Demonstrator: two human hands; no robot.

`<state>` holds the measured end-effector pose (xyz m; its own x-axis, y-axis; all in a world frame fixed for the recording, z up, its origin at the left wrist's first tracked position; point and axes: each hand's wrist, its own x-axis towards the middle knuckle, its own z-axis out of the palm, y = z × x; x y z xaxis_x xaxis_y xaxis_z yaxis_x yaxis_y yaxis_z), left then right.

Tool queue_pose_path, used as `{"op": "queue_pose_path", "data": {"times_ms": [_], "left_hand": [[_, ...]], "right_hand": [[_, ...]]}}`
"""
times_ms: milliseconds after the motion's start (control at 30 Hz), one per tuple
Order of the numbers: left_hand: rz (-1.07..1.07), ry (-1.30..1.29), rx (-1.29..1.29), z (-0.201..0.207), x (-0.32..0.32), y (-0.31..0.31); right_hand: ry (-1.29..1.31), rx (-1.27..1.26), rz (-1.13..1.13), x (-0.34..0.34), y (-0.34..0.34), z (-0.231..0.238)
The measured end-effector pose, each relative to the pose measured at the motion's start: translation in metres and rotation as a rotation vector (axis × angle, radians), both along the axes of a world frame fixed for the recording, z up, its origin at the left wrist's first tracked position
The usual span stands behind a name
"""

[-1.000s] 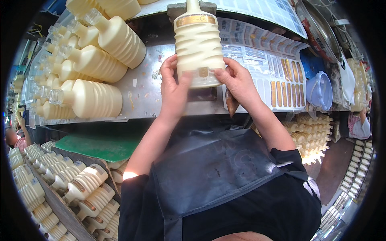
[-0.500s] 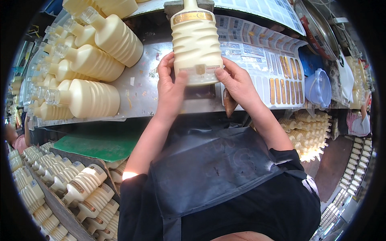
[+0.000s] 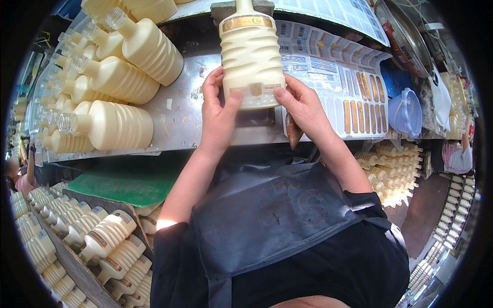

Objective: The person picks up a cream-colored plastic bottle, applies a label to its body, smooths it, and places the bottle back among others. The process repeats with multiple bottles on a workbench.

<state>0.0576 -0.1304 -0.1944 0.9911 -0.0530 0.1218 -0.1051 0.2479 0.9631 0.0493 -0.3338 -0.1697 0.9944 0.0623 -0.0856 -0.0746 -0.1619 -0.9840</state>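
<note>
A cream-coloured bottle with a wavy ribbed body (image 3: 251,59) lies in front of me, its neck pointing away onto a grey notched block (image 3: 218,10). It bears a gold label near the shoulder and a clear printed label near its base. My left hand (image 3: 220,105) grips the bottle's lower left side, its blurred thumb pressing the label's left end. From the other side my right hand (image 3: 304,105) holds it, thumb on the label's right end. A brown pointed piece, like a wooden tool handle (image 3: 293,132), sticks out beneath the right hand; its other end is hidden.
Plain cream bottles (image 3: 123,126) are stacked at the left of the metal table (image 3: 179,115). Sheets of gold and clear labels (image 3: 334,110) lie to the right, beside a blue basket (image 3: 405,113). Labelled bottles (image 3: 110,233) fill a crate at lower left. Other people are at both edges.
Both hands stay on the bottle, which has barely shifted. My left thumb is blurred in both frames. At the far left, another person's arm and body have moved slightly.
</note>
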Motion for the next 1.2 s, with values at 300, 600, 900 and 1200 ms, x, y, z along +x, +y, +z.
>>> {"op": "queue_pose_path", "data": {"times_ms": [300, 600, 900, 1200], "left_hand": [[-0.010, 0.007, -0.008, 0.002, 0.000, 0.001], [0.025, 0.047, 0.108, 0.014, -0.002, -0.005], [0.018, 0.039, 0.166, 0.013, 0.000, -0.003], [0.033, 0.068, 0.065, 0.012, 0.000, -0.005]], "right_hand": [[0.002, -0.008, -0.001, 0.000, 0.001, -0.002], [0.009, -0.564, -0.118, 0.009, 0.017, 0.053], [0.014, -0.399, -0.099, 0.021, 0.010, 0.048], [0.059, -0.417, -0.058, 0.006, 0.010, 0.029]]}}
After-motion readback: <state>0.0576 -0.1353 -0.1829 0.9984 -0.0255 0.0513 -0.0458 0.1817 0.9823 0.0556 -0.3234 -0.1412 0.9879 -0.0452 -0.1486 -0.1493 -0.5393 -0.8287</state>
